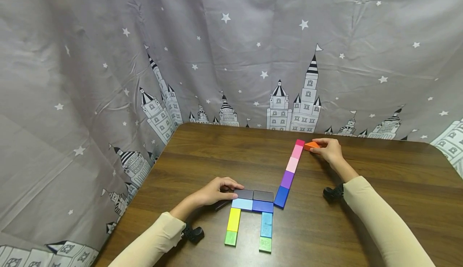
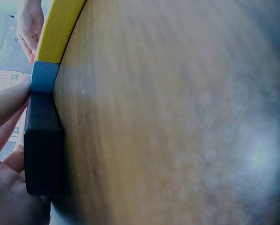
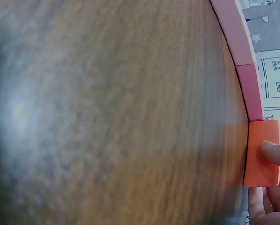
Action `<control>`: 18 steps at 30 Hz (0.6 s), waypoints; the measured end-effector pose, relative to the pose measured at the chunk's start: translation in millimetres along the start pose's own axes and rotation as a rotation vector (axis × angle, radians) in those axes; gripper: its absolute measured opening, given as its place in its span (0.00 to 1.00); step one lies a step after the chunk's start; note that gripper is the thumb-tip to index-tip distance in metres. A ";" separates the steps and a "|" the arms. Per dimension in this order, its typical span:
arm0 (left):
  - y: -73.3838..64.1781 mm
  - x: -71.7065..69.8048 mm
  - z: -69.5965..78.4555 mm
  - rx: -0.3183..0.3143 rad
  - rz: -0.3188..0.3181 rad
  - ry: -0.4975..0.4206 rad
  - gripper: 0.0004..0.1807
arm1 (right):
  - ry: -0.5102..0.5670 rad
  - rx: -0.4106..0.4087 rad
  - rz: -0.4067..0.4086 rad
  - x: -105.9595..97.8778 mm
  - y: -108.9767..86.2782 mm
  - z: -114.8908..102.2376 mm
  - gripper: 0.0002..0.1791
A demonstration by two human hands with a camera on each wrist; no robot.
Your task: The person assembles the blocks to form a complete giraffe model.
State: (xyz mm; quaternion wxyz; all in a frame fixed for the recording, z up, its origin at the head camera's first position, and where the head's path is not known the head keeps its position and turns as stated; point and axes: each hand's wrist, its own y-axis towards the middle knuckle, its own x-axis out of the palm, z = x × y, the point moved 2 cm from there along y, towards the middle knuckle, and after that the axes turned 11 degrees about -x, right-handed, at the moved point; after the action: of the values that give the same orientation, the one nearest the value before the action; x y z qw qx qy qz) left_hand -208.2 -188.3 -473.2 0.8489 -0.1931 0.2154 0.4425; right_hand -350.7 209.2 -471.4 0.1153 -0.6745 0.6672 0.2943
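At the far end of a slanting block row, my right hand [image 1: 328, 149] pinches an orange block [image 3: 262, 157] between thumb and fingers. Its end sits right at the dark pink block [image 3: 250, 91]. My left hand [image 1: 216, 191] is at the left end of two dark flat blocks [image 1: 263, 195], holding a narrow black block [image 2: 44, 140] with the thumb near and fingers behind. That block slants down-left from under the palm, mostly hidden in the head view. Beside the thumb lies a light blue block [image 1: 242, 204].
A dark blue block [image 1: 262, 206] adjoins the light blue one. Below run two legs, one with a yellow block [image 1: 233, 219], one with a blue block [image 1: 266, 224], both ending in green. The slanting row includes a purple block [image 1: 287, 179]. A castle-print curtain [image 1: 231, 58] hangs behind the wooden table [image 1: 390, 186].
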 end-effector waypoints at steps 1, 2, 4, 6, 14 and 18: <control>0.0 0.0 -0.3 0.000 0.000 -0.001 0.17 | 0.001 0.002 0.000 0.2 0.0 -0.1 0.23; 0.0 0.0 -0.6 0.000 0.001 -0.002 0.17 | 0.001 0.003 -0.002 0.3 0.0 -0.2 0.23; 0.5 0.3 -1.5 0.000 0.000 -0.002 0.17 | -0.001 0.002 -0.004 0.5 0.0 -0.4 0.23; 0.5 0.3 -1.3 0.001 -0.001 -0.001 0.17 | -0.002 0.000 -0.006 0.5 -0.2 -0.5 0.23; 0.4 -0.2 0.7 0.015 0.004 0.002 0.17 | 0.004 -0.007 -0.007 0.4 0.1 1.3 0.23; -0.1 0.2 0.8 0.015 0.005 0.000 0.17 | 0.017 -0.016 -0.003 0.8 0.0 2.8 0.23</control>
State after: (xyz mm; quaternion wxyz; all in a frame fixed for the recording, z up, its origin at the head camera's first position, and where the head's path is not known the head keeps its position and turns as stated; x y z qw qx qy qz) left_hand -207.8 -187.8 -472.6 0.8492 -0.1863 0.2189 0.4429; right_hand -351.4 210.0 -474.1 0.1046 -0.6789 0.6647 0.2937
